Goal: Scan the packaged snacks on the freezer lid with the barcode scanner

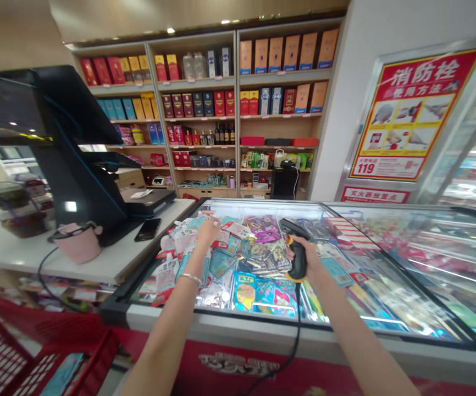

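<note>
My left hand (208, 231), with a bracelet at the wrist, reaches over a pile of hang-tab packets (184, 237) in white, red and teal on the glass top. Its fingers are curled onto one packet, though the fingertips are partly hidden. My right hand (309, 254) is wrapped around the grip of a black and yellow barcode scanner (298, 258). The scanner's head points forward and left, and its cable (296, 324) hangs down the freezer's front. Beside and below the packets show purple bags (263, 228) and blue ice-cream wrappers (263, 294).
The chest freezer (230, 323) spans the front. On the left counter (118, 263) are a checkout terminal (77, 143), a phone (148, 230) and a pink pot (77, 243). A red shopping basket (93, 357) stands lower left. Shelves of boxes (238, 104) line the back.
</note>
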Demonstrator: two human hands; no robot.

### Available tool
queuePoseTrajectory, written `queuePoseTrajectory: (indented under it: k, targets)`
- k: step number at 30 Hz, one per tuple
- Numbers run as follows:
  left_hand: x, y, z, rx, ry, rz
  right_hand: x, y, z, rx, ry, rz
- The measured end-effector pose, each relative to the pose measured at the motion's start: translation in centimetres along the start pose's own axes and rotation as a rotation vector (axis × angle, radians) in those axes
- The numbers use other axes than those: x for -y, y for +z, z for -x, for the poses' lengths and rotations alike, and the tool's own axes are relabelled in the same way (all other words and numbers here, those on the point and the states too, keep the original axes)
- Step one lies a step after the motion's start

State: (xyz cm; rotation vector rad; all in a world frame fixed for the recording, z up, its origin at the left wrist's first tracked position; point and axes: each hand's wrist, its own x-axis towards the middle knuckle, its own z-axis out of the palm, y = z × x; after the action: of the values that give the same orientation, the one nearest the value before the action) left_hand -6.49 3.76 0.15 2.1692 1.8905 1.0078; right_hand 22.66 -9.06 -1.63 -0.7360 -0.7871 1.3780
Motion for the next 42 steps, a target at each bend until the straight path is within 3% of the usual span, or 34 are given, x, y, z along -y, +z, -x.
queuePoseTrajectory:
  k: [3, 7, 10, 13, 21, 29, 38, 42]
  targets:
    - [3.1, -0.6, 0.2, 0.008, -0.109, -0.081, -2.9, 4.2, -2.5, 0.082, 0.145, 0.014]
    - [4.1, 0.6, 0.9, -0.040, -0.126, -0.306, -7.6, 8.0, -4.5, 0.152, 0.215, -0.014]
    - [3.9, 1.9, 1.5, -0.083, -0.088, -0.432, -10.6, 8.8, -4.7, 0.165, 0.293, 0.045]
    - [3.8, 2.5, 1.6, -0.050, -0.067, -0.453, -12.1, 8.5, -4.2, 0.159, 0.329, 0.175]
    - [4.8, 2.7, 0.6, 0.054, -0.115, -0.352, -11.9, 8.4, -3.0, 0.125, 0.291, 0.139]
    - [5.1, 3.4, 0.4, 0.041, -0.142, -0.306, -11.5, 8.2, -3.0, 0.120, 0.334, 0.098]
    - [5.1, 4.2, 0.3, -0.001, -0.182, 0.210, -10.8, 8.1, -2.9, 0.100, 0.311, 0.083]
    - [5.3, 3.4, 0.7, -0.133, -0.135, 0.489, -10.6, 8.3, -2.8, 0.119, 0.284, 0.081]
